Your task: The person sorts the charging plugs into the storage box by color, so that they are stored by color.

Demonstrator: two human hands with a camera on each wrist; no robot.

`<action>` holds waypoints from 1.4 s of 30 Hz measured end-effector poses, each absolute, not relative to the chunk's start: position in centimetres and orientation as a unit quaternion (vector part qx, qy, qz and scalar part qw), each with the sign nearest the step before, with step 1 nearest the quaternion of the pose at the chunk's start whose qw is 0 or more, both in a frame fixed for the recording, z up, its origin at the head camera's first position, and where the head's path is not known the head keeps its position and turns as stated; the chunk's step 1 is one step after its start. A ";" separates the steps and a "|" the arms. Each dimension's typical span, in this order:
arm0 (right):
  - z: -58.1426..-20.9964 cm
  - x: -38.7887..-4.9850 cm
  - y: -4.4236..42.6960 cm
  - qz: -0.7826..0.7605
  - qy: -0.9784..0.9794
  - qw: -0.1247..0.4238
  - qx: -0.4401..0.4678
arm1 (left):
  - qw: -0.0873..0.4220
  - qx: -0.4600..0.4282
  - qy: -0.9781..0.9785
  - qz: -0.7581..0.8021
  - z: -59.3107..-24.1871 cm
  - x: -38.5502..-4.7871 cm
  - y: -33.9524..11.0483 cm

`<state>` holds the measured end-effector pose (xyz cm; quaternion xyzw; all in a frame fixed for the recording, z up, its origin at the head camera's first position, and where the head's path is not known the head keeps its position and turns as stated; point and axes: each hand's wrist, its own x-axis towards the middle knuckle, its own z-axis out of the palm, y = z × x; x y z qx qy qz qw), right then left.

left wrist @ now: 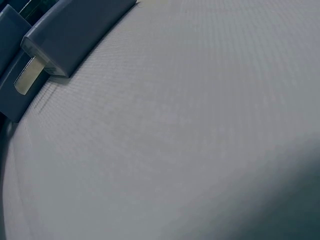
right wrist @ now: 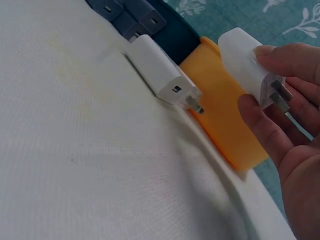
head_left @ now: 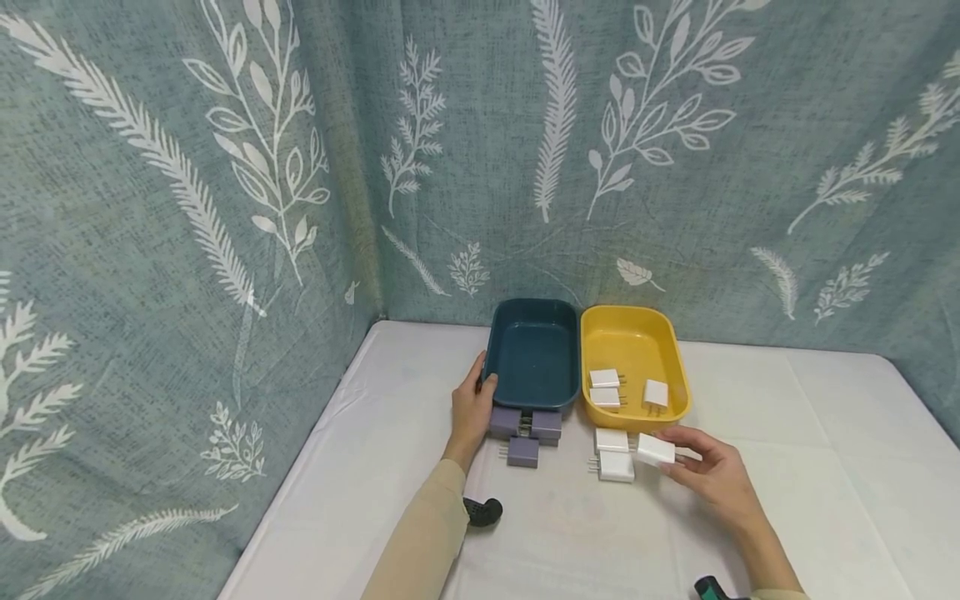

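In the head view my right hand (head_left: 708,471) pinches a white wall charger (head_left: 656,450) between thumb and fingers, just in front of the yellow bin (head_left: 681,375). Its metal prongs point toward the palm in the right wrist view, where the charger (right wrist: 245,62) is held above the table. Two white chargers (head_left: 616,467) lie on the cloth beside it. My left hand (head_left: 471,412) holds the left side of the dark blue bin (head_left: 534,358), thumb at the rim and fingers along the outer wall. Several purple-grey chargers (head_left: 522,452) lie before that bin.
Inside the yellow bin are three white chargers (head_left: 604,378). The bins stand side by side against a patterned teal curtain (head_left: 480,150). White cloth (head_left: 787,433) covers the table. A black rounded object (head_left: 483,512) shows beside the left forearm.
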<state>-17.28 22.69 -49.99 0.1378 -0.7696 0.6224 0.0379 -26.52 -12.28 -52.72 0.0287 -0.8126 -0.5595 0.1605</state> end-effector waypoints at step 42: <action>-47.0 -19.7 19.9 0.552 -0.824 0.130 -0.013 | 0.159 0.028 -0.817 -0.553 -52.8 -26.5 -12.3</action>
